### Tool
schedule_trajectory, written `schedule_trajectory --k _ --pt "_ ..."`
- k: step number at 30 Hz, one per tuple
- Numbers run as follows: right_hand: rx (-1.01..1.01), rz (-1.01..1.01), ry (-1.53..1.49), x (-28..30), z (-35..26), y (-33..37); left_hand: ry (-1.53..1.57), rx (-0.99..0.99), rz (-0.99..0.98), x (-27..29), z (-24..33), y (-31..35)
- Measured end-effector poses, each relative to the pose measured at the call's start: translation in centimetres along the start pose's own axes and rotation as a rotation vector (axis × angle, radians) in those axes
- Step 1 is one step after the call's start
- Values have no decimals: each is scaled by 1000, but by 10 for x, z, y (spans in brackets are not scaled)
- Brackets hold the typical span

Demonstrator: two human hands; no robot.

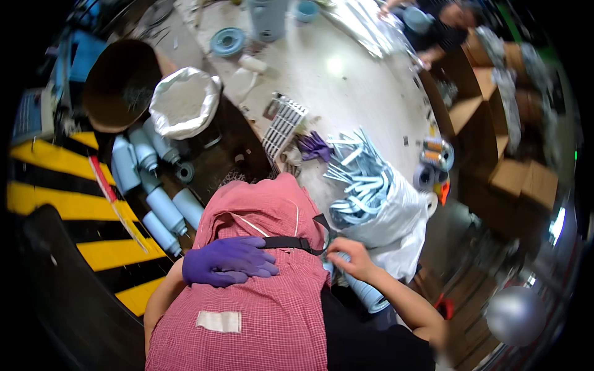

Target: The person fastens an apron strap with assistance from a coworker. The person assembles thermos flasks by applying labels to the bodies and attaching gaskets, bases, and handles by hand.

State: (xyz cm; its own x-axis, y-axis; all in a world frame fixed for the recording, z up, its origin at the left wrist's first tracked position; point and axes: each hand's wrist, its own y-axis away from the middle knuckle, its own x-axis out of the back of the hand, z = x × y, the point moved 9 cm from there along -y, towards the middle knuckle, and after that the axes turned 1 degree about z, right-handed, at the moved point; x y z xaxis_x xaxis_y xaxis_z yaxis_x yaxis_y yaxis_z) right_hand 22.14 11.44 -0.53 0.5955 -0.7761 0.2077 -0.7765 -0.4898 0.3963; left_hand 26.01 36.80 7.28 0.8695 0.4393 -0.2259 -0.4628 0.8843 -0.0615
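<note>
My left hand [234, 262], in a purple glove, lies flat across the red checked apron [266, 315] at my waist, its fingers stretched out just below a black strap [288, 243]. Bare and bent, my right hand [351, 257] is beside the strap's right end, fingers curled and pressed together. Whatever they hold, if anything, is too small to make out. Beneath that hand is a light-blue cylindrical piece [366, 293]. Close beyond it, a white plastic bag [396, 229] bulges with light-blue strips [359, 182]. Another purple glove [314, 147] lies on the table.
A white table [346, 86] stretches ahead, bearing a white plastic grid [284, 127] and a blue ring [228, 42]. To the left stand a lined sack [184, 102], a brown drum [120, 83] and several blue bottle-shaped pieces [164, 210]. Another person [442, 28] works at far right near cardboard boxes [526, 182].
</note>
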Motion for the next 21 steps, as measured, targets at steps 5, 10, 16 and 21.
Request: schedule_trajectory --k 5,10,16,21 --pt "-67 -112 -17 -42 39 28 613 637 41 3 -28 -28" --pt "-479 -106 -705 -75 97 51 31 208 -335 -31 -25 -114" --pt "-465 297 -1405 -75 76 51 211 258 -535 -50 -20 -120" --pt "-314 377 -1365 -53 80 49 293 336 -492 -47 -33 -123"
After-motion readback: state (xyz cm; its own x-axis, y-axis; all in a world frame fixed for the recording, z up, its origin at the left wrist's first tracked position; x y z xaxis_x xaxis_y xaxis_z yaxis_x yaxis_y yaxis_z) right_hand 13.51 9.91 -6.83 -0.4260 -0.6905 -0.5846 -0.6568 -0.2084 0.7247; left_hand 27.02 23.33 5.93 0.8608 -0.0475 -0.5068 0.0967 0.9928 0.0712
